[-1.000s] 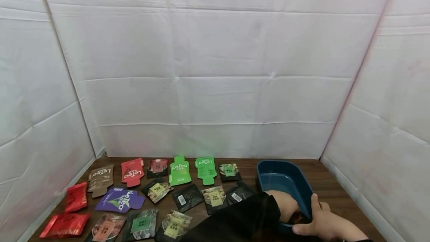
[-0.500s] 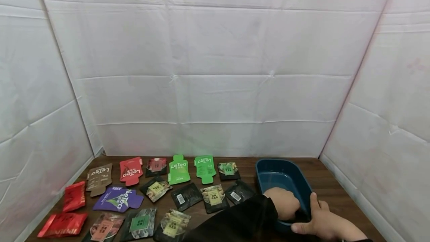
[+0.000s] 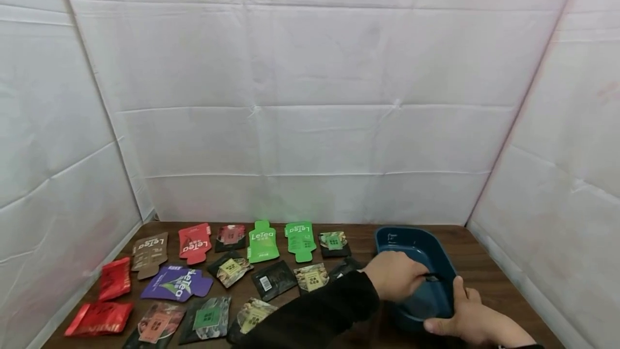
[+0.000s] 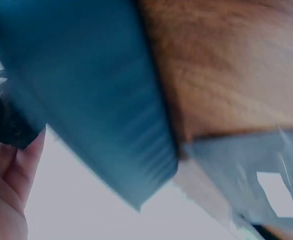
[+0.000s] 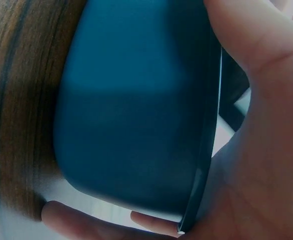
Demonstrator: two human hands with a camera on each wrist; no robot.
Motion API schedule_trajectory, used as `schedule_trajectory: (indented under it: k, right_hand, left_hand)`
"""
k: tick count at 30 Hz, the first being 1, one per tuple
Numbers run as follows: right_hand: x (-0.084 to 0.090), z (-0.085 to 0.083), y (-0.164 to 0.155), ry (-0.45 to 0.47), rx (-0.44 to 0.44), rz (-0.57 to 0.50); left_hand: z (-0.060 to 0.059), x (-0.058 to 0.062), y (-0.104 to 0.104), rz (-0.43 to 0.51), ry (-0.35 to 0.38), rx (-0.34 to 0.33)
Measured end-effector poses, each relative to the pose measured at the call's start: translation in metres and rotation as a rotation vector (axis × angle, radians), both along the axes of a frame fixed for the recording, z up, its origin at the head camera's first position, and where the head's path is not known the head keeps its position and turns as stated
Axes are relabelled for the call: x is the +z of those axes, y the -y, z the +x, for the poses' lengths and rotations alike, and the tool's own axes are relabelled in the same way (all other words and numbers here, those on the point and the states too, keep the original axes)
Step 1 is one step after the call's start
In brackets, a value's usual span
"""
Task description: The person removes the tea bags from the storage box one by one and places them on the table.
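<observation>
A deep blue plastic bin (image 3: 387,233) stands at the right of the wooden table. Above its inside, my left hand (image 3: 394,275) pinches a small dark packet (image 4: 11,120), of which only a dark end shows in the head view. What is printed on it cannot be read. My right hand (image 3: 472,316) grips the bin's near right corner, thumb on the near side and fingers along the right wall; the right wrist view shows its palm against the rim. A black packet with a white label (image 4: 246,175) lies beside the bin, partly under my left sleeve in the head view.
Left of the bin lie several flat packets in rows: green LeTea packets (image 3: 262,244), a red one (image 3: 195,242), a brown one (image 3: 150,252), a purple one (image 3: 174,283), shiny red sachets (image 3: 99,319) and black picture sachets (image 3: 207,318). White cloth walls (image 3: 310,139) enclose the table.
My left hand has come up and left from deep in the bin, and a dark packet now shows at its fingertips. My right hand keeps its grip on the bin's corner.
</observation>
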State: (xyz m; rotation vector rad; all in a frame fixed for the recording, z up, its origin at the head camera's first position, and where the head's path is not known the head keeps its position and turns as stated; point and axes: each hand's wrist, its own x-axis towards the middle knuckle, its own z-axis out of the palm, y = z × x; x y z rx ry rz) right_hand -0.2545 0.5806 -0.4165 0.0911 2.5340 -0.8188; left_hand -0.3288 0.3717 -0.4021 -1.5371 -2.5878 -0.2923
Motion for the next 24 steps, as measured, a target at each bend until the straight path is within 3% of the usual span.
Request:
schedule_trajectory:
  k: [7,11,14,17,24]
  right_hand:
    - [0.001,-0.004,-0.002,0.006,0.007,0.003]
    - [0.001,-0.004,0.0,0.01,0.009,0.017]
    - [0.0,-0.003,0.0,0.019,0.009,0.017]
    - [-0.001,-0.003,-0.001,0.023,0.011,0.026]
    - [-0.002,-0.002,-0.001,0.02,0.015,0.04]
  left_hand:
    - [0.01,0.035,0.075,0.111,-0.164,0.077]
    - [0.018,0.044,0.123,0.103,-0.279,0.156]
    - [0.027,0.038,0.152,0.103,-0.334,0.191]
    - [0.041,0.025,0.172,0.08,-0.336,0.203]
    - [0.073,-0.008,0.189,-0.115,-0.401,0.129]
